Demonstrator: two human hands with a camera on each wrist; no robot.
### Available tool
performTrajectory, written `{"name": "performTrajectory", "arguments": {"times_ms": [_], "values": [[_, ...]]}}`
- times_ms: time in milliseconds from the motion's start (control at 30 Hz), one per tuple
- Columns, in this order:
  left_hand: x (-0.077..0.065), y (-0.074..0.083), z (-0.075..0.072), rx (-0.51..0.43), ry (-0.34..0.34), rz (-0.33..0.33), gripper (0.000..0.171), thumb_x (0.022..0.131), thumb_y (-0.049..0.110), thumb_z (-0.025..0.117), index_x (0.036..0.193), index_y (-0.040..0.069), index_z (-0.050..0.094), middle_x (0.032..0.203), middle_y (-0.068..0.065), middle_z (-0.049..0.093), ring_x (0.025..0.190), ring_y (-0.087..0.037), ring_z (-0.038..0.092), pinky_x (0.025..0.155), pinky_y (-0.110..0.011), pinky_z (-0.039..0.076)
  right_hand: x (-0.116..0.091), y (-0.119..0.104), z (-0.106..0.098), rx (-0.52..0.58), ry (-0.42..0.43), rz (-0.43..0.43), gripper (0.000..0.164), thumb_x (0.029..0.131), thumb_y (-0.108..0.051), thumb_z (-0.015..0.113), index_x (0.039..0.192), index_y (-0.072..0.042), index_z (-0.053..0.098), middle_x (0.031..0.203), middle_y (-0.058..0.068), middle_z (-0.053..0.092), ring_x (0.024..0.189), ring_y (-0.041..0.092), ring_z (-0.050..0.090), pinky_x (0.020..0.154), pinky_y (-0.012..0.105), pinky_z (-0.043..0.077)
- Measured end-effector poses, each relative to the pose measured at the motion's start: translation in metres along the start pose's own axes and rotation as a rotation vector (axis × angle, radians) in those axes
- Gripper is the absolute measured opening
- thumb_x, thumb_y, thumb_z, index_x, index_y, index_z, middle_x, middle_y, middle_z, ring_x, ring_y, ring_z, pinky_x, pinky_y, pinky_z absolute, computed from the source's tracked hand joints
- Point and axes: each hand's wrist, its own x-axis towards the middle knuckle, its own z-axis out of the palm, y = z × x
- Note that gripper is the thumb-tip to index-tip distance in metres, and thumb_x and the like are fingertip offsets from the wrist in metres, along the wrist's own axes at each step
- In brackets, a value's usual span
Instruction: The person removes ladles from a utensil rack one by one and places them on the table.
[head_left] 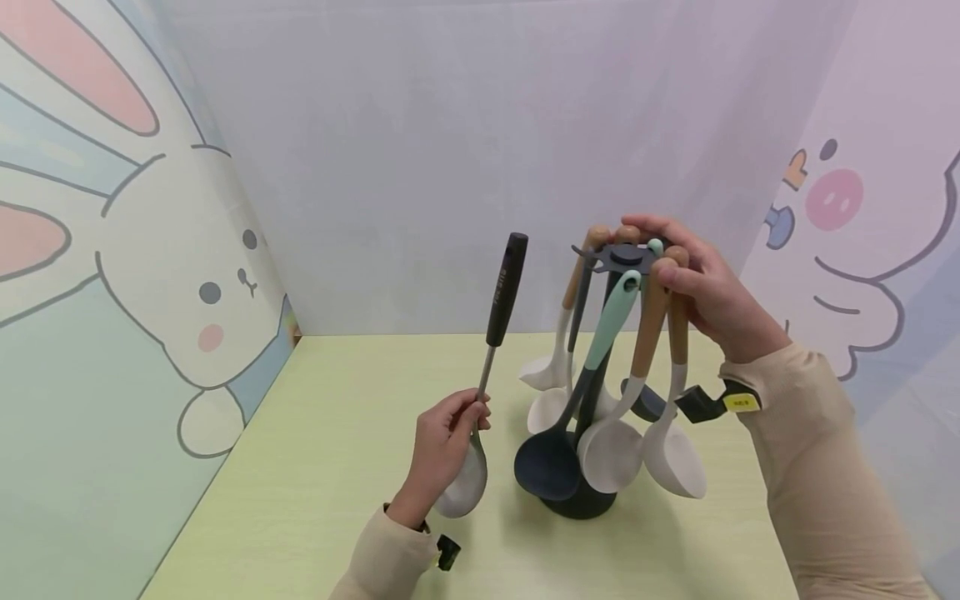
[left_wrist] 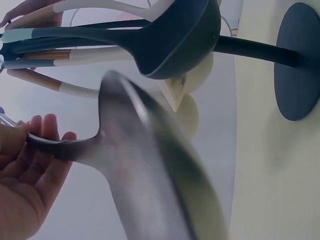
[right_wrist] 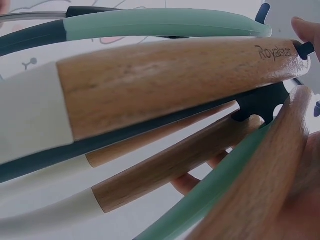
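Note:
My left hand [head_left: 444,443] pinches a metal ladle [head_left: 507,289] by its thin shaft, just above the bowl. The ladle stands nearly upright, its black handle up, left of a black utensil stand [head_left: 581,505]. In the left wrist view its shiny bowl [left_wrist: 145,170] fills the foreground. My right hand [head_left: 720,292] grips round the top of the stand, thumb on the wooden handles [head_left: 652,321] in front and fingers behind. White ladles [head_left: 611,457] and a dark ladle with a mint handle [head_left: 549,462] hang there. In the right wrist view, fingertips show behind a wooden handle [right_wrist: 170,170].
The stand's round base rests on a pale yellow-green table [head_left: 315,467]. More white and dark utensils hang at the stand's back. A pale cloth wall [head_left: 420,150] rises behind, with a cartoon rabbit [head_left: 187,250] at left and another cartoon animal [head_left: 840,217] at right.

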Motion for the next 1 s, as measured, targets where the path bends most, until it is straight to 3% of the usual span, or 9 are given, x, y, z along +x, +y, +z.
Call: {"name": "performTrajectory", "arguments": {"times_ms": [667,833,1000], "values": [[0.003,-0.017,-0.017,0.002,0.061,-0.015,0.012,0.095,0.001,0.065,0.103,-0.005,0.072,0.081,-0.010,0.071,0.066,-0.021,0.068,0.061,-0.028,0.057,0.001,0.002,0.000,0.021,0.021,0.015,0.053,0.095,-0.023,0.063,0.144,-0.010,0.048,0.133,0.014,0.049,0.113,0.023,0.057,0.089,0.027,0.052],[0.003,-0.022,-0.020,0.018,0.072,-0.043,0.011,0.094,-0.001,0.066,0.102,-0.005,0.072,0.080,-0.012,0.071,0.065,-0.020,0.068,0.060,-0.026,0.056,0.001,0.004,0.000,0.021,0.044,0.035,0.059,0.094,-0.028,0.066,0.145,-0.009,0.046,0.133,0.013,0.047,0.114,0.022,0.054,0.090,0.025,0.051],[0.000,-0.027,-0.024,0.030,0.079,-0.074,0.011,0.094,-0.001,0.066,0.102,-0.005,0.073,0.081,-0.010,0.071,0.065,-0.020,0.068,0.057,-0.023,0.053,0.001,0.004,0.001,0.034,0.029,0.020,0.054,0.095,-0.024,0.064,0.144,-0.010,0.048,0.133,0.014,0.048,0.113,0.022,0.056,0.089,0.026,0.052]]}}
